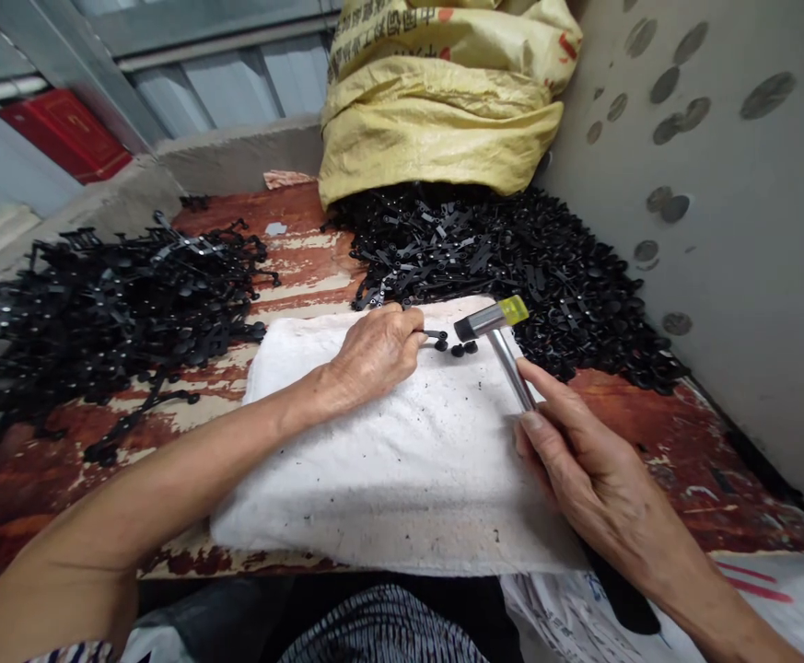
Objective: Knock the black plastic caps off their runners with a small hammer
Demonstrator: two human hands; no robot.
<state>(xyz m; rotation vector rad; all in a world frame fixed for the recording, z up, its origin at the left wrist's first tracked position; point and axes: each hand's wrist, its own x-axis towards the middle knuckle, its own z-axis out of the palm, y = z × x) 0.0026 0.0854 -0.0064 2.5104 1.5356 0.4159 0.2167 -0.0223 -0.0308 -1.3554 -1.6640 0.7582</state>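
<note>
My left hand rests on a folded white towel, its fingers pinched on a thin black plastic part whose rounded end sticks out to the right. Just right of that end, a few small black round pieces lie on the cloth. My right hand is wrapped round the shaft of a small mallet with a metal head, one dark face and one yellow face. The mallet's head is near the small pieces, its dark face pointing left; its black grip runs below my hand.
A heap of black plastic parts lies on the left of the worn red table. More parts spill from a yellow woven sack behind the towel. A grey panel stands along the right; a red box is at back left.
</note>
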